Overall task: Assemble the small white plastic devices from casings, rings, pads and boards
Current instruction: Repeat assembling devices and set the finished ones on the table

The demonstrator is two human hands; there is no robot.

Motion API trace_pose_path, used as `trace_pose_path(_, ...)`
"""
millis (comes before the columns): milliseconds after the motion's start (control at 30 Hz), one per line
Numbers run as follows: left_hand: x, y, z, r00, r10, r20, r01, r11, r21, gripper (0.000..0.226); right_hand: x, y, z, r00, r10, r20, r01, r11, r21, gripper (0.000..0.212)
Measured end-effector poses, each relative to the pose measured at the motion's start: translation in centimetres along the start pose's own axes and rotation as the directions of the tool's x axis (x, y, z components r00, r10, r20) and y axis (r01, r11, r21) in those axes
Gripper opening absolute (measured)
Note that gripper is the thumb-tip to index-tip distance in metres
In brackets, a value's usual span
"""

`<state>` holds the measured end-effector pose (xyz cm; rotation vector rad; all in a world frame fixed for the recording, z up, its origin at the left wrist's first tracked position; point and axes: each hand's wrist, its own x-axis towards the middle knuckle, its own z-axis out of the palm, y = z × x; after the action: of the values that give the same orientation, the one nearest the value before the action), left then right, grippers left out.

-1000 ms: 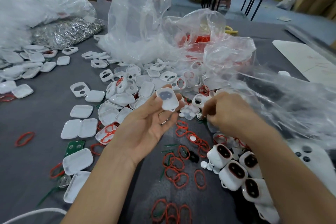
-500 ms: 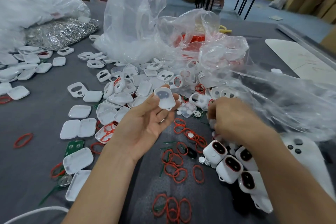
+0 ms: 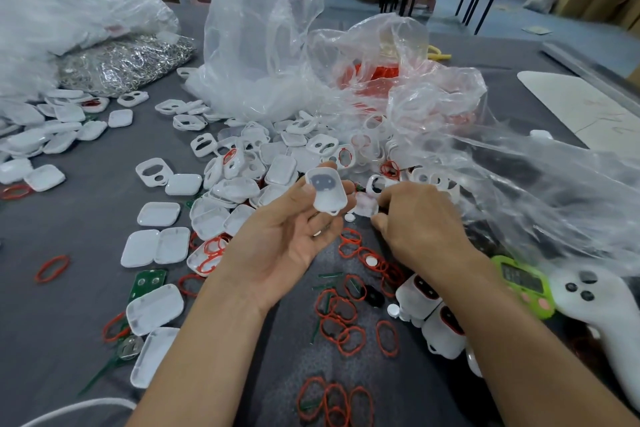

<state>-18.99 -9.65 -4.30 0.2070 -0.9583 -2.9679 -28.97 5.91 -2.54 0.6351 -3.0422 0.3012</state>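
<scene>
Left hand (image 3: 287,239) holds casing (image 3: 326,192) upright, holes uppermost.

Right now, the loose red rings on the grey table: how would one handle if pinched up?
Probably floppy: the red rings lie in uneven ovals, not true circles. Likely very light, being thin loops. Lying flat on the table, they seem unlikely to roll, but overlapping ones may snag and lift together.

Even soft indoor light, faint shadows, wide-angle edge distortion, slight blur
</scene>
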Motion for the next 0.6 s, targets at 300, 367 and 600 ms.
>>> trace_pose_path(300,0.0,0.0,-0.1,1.0,-0.016,0.013,0.016,1.0,0.003,0.046,-0.7,2.6,-2.2,0.988,0.148,0.049,-0.151,0.828,0.541,0.025)
trace_pose_path(367,0.1,-0.2,-0.1,1.0,-0.02,0.015,0.02,1.0,0.007,0.045,-1.8,2.7,-2.5,0.978,0.13,0.164,-0.202,0.383,0.901,0.025)
trace_pose_path(600,0.4,-0.8,0.1,0.999,-0.032,0.013,0.03,0.996,0.087,0.042,-3.7,0.5,-1.6,0.953,-0.012,0.304,-0.299,-0.219,0.929,0.01)
